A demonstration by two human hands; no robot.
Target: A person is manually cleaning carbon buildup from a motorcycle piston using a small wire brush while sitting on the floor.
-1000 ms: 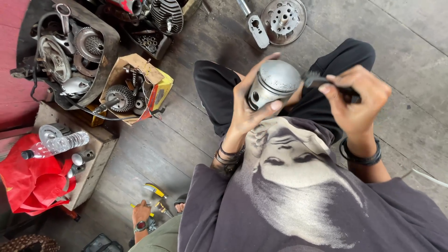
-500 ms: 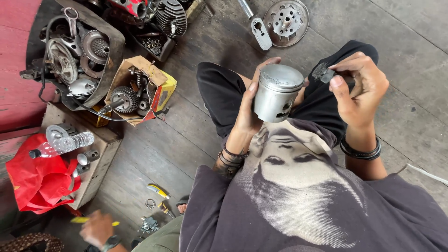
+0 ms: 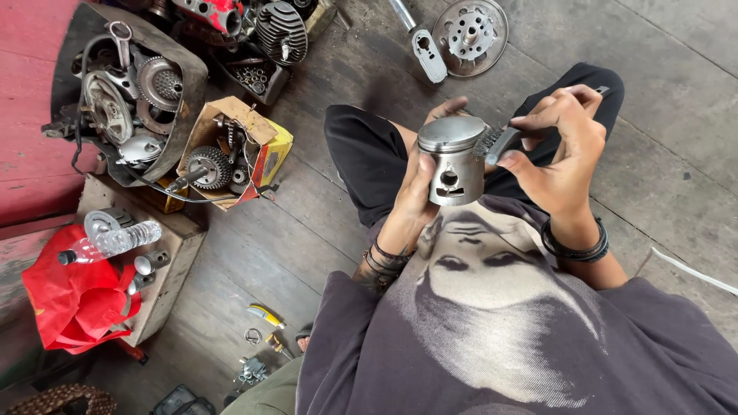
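Note:
My left hand [image 3: 415,188] grips a silver metal piston [image 3: 455,160], held upright in front of my chest with its crown up and the pin hole facing me. My right hand [image 3: 560,150] holds a small dark-handled wire brush [image 3: 498,141], whose bristles touch the piston's upper right side near the ring grooves. Dark bracelets sit on both wrists. I am seated on a wooden floor in a grey printed shirt and black trousers.
On the floor to the left lie an opened engine casing [image 3: 123,100], a cardboard box of gears [image 3: 227,154], a finned cylinder [image 3: 280,31], a red bag [image 3: 73,303] and a plastic bottle [image 3: 111,242]. A round metal disc [image 3: 470,34] lies ahead. Small tools [image 3: 265,315] lie near my knee.
The piston has been turned upright with its pin hole facing me. My right hand has moved left, bringing the brush against the piston's side. Another person's hand at the bottom left has gone.

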